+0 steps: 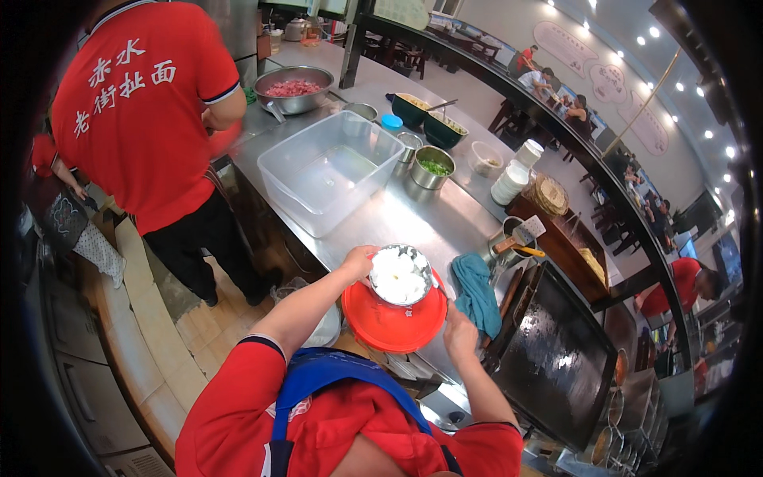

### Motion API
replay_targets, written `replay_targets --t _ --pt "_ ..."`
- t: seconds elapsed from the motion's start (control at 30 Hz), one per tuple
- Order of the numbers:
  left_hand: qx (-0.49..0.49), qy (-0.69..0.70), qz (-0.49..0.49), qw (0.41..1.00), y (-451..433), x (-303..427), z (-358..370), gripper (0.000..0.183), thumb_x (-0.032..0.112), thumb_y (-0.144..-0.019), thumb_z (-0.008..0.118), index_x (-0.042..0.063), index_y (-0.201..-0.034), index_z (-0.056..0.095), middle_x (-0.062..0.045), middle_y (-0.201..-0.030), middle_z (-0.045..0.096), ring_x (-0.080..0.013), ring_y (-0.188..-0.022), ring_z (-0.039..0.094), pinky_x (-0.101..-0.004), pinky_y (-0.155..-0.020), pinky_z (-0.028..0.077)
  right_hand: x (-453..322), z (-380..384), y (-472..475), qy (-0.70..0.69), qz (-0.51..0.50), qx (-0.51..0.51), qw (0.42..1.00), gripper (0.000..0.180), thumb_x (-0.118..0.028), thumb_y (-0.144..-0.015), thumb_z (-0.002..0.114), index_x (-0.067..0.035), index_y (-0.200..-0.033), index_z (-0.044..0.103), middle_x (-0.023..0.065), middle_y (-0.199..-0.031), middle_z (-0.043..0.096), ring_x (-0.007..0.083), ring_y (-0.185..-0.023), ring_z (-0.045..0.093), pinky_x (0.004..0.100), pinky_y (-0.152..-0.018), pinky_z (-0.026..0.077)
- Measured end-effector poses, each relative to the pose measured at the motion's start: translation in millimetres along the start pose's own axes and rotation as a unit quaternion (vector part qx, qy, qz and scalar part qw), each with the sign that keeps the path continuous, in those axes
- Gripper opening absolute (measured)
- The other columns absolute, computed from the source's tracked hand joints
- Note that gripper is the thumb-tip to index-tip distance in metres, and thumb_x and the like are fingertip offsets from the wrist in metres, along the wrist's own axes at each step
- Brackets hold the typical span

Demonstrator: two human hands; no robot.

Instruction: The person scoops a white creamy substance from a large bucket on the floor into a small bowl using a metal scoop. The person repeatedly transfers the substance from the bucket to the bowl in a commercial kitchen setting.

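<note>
My left hand (pixel 359 263) grips the rim of a metal bowl (pixel 430 285) filled with a white, lumpy food (pixel 399 275). Beneath the bowl lies a round red plastic lid (pixel 387 328); what supports the lid is mostly hidden. At the lid's right edge my right hand (pixel 460 331) is closed around the handle of a thin utensil, whose far end reaches the bowl's rim. A crumpled teal cloth (pixel 477 295) rests on the steel counter (pixel 411 214) just right of the bowl. Beyond the bowl stands a large clear plastic tub (pixel 328 179).
A dark flat griddle (pixel 554 352) lies at the right, beside a metal container holding a spatula (pixel 527 232). Farther back stand a pot of chopped greens (pixel 434 167), stacked white dishes (pixel 510 183) and a steel bowl of raw meat (pixel 293 89). A co-worker (pixel 143 113) stands at the left.
</note>
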State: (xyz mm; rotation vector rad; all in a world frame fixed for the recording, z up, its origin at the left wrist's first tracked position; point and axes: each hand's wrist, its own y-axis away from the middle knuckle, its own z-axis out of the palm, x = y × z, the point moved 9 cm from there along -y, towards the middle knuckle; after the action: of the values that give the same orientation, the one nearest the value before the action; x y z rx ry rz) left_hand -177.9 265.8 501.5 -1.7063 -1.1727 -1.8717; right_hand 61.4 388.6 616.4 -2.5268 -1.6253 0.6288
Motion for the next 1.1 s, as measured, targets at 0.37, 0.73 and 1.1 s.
replay_targets --t 0.37,0.73,1.1 --pt "-0.003 0.007 -0.005 1.0 -4 -5 1 0.049 -0.012 -0.074 0.037 0.006 -0.118 0.05 -0.015 -0.109 0.054 -0.0301 -0.081 0.061 -0.0373 -0.051 0.056 -7 83 28 -0.006 -0.037 0.0 0.999 0.067 -0.008 -0.074 0.051 -0.007 -0.135 0.022 0.0177 -0.089 0.056 0.0358 -0.068 0.058 0.0442 -0.057 0.047" --pt "-0.026 0.053 -0.031 0.998 -3 -10 4 0.05 -0.013 -0.072 0.037 0.005 -0.116 0.05 -0.016 -0.109 0.054 -0.0316 -0.077 0.061 -0.0381 -0.049 0.056 3 44 54 0.111 -0.023 -0.158 0.981 0.071 -0.007 -0.07 0.054 -0.007 -0.135 0.025 0.0128 -0.082 0.054 0.0297 -0.064 0.059 0.0417 -0.053 0.048" --pt "-0.012 0.03 -0.008 0.999 -3 -2 0 0.05 -0.013 -0.072 0.036 0.005 -0.117 0.05 -0.016 -0.108 0.054 -0.0312 -0.08 0.061 -0.0375 -0.05 0.056 44 20 38 -0.097 -0.055 -0.05 0.992 0.035 -0.006 -0.082 0.05 -0.006 -0.117 0.051 0.0081 -0.065 0.053 0.016 -0.053 0.052 0.0292 -0.049 0.041"
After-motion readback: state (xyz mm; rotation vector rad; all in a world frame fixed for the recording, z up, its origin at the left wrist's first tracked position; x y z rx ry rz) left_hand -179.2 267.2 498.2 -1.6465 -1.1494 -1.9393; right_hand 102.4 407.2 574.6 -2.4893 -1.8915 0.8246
